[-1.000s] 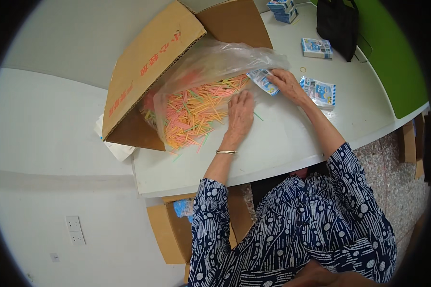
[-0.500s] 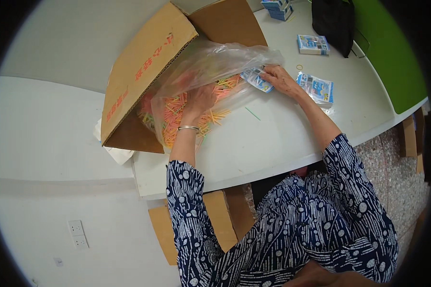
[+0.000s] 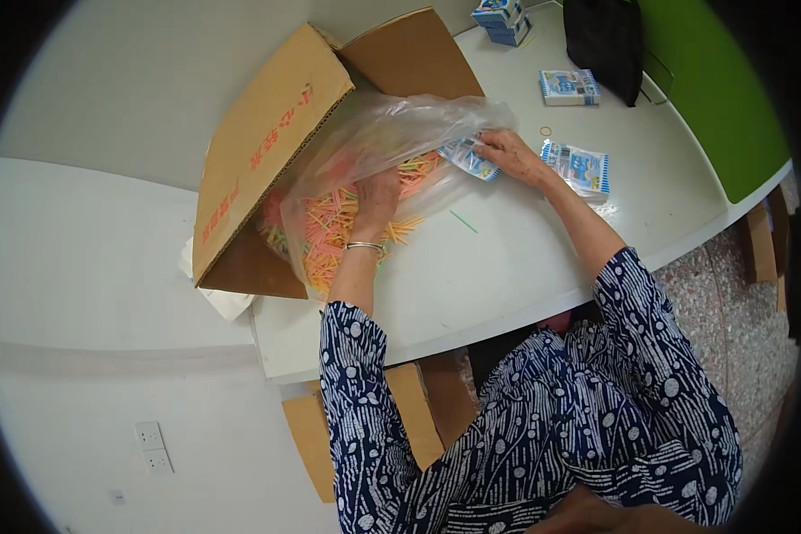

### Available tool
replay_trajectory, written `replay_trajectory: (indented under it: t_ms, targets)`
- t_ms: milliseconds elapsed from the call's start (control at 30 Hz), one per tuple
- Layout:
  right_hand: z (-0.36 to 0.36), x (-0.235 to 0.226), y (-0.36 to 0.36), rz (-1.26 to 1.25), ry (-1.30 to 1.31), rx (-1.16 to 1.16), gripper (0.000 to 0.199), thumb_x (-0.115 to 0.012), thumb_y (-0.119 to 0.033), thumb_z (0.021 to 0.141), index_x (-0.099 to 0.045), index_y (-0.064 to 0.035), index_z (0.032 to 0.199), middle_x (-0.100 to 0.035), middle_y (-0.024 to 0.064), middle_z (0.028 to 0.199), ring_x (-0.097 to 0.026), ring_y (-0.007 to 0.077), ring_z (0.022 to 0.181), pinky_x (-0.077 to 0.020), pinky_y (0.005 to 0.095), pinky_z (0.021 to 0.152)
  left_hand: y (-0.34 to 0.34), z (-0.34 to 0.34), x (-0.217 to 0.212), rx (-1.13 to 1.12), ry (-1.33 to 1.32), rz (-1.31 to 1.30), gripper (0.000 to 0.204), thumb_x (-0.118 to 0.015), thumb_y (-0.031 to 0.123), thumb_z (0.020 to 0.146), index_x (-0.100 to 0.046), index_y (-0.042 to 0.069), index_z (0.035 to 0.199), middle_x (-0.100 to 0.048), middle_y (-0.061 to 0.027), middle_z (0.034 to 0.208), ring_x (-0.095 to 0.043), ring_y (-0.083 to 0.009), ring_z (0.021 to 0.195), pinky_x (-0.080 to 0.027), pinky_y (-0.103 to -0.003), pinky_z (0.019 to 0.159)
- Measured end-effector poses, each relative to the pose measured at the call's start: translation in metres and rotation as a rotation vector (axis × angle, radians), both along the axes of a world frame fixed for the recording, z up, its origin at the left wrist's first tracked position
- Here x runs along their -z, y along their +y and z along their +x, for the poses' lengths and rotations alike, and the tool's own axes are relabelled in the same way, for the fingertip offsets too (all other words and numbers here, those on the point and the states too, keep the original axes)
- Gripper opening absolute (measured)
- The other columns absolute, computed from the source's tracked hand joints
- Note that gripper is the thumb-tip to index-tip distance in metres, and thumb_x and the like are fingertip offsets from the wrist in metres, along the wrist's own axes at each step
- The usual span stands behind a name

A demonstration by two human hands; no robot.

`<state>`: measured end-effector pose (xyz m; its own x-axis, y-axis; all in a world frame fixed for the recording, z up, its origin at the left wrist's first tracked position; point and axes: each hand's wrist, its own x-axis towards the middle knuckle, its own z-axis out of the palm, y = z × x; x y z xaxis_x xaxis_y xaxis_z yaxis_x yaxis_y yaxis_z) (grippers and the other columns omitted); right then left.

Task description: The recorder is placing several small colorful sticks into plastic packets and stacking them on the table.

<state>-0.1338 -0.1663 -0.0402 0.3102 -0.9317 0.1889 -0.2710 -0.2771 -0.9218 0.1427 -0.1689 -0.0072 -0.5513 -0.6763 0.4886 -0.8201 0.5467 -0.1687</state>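
My left hand point(image 3: 378, 196) is pushed into the heap of thin orange, yellow and green sticks point(image 3: 329, 233) near the middle of the frame, fingers curled to scoop some up. The big brown cardboard box point(image 3: 262, 151) lies tipped on its side on the white bench point(image 3: 507, 267), so its clear plastic bag point(image 3: 392, 133) opens toward me. My right hand point(image 3: 507, 153) pinches a small blue and white packet point(image 3: 467, 160) right beside the bag's mouth, close to the sticks.

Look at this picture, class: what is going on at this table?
A person reaches the left hand into a heap of thin coloured sticks spilling from a clear plastic bag in a tipped cardboard box. The right hand holds a small blue-and-white packet at the bag's mouth. More packets lie on the white table.
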Motion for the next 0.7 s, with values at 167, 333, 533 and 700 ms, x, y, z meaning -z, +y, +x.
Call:
replay_trajectory:
  t_ms: [167,333,533,700]
  targets:
    - [0.003,-0.001,0.0,-0.041,-0.031,0.03,0.03,-0.056,-0.023,0.085,-0.055,0.0061,0.077,-0.051,0.0124,0.063,-0.046,0.0172,0.059,-0.0375,0.0347,0.056,0.001,0.012,-0.002,0.008,0.084,-0.044,0.031,-0.045,0.009,0.087,-0.051,-0.004,0.114,-0.053,-0.0264,0.111,-0.049,-0.0401,0.106,-0.036,-0.047,0.093]
    - [-0.002,-0.008,0.0,0.017,-0.042,0.016,0.029,-0.055,-0.023,0.085,-0.056,0.0054,0.076,-0.052,0.0117,0.062,-0.046,0.0164,0.059,-0.0381,0.034,0.057,-0.006,0.017,0.0,-0.143,0.424,0.001,0.028,-0.045,0.009,0.089,-0.051,-0.003,0.113,-0.053,-0.0248,0.113,-0.049,-0.0387,0.108,-0.037,-0.046,0.095]
    - [0.002,-0.03,0.014,-0.093,-0.014,0.095,0.029,-0.055,-0.023,0.085,-0.056,0.0048,0.076,-0.051,0.0118,0.061,-0.047,0.0174,0.058,-0.0386,0.0339,0.056,-0.009,0.021,-0.002,-0.076,0.854,0.266,0.023,-0.036,0.013,0.097,-0.047,0.002,0.114,-0.056,-0.0158,0.105,-0.054,-0.0278,0.101,-0.044,-0.043,0.092]
    - [0.011,-0.036,0.039,-0.113,-0.058,0.163,0.03,-0.055,-0.023,0.089,-0.054,0.0012,0.071,-0.048,0.0004,0.061,-0.04,0.009,0.058,-0.0343,0.0295,0.053,0.02,-0.018,-0.024,0.039,2.12,0.972,0.019,-0.033,0.016,0.099,-0.047,0.004,0.105,-0.055,-0.0136,0.098,-0.054,-0.0271,0.095,-0.046,-0.048,0.088]
